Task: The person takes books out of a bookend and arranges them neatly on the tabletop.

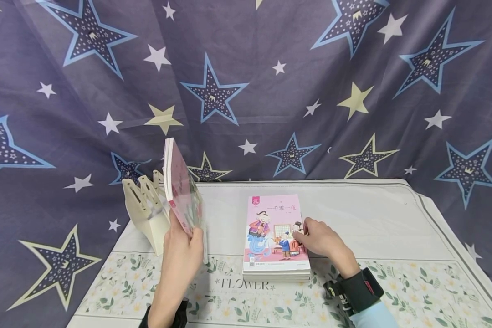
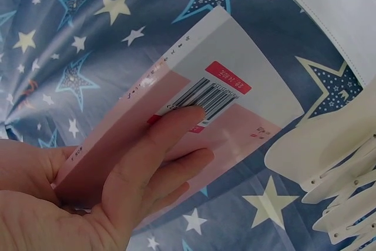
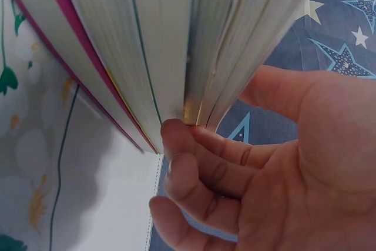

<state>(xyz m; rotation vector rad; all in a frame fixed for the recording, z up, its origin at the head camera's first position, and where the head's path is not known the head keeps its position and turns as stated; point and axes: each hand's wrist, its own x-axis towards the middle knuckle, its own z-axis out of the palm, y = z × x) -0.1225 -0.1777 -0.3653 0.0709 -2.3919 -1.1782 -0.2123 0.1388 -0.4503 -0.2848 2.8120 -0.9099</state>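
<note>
My left hand (image 1: pixel 183 243) grips a pink paperback book (image 1: pixel 178 182), standing it on edge to the left of the middle. In the left wrist view the fingers lie over the book's barcode (image 2: pixel 202 99), and its spine faces up and left. On the table, right of it, lies a stack of books (image 1: pixel 276 275), topped by a pink picture-cover book (image 1: pixel 272 205). My right hand (image 1: pixel 321 237) holds the stack's right side, thumb on the top cover. In the right wrist view its curled fingertips (image 3: pixel 176 130) touch the page edges (image 3: pixel 161 39).
A cream folding rack (image 1: pixel 147 214) with slotted uprights stands at the table's left, just beyond the held book. The table (image 1: pixel 369 214) bears a white cloth with a flowered band in front. A star-patterned curtain (image 1: pixel 246 114) hangs close behind.
</note>
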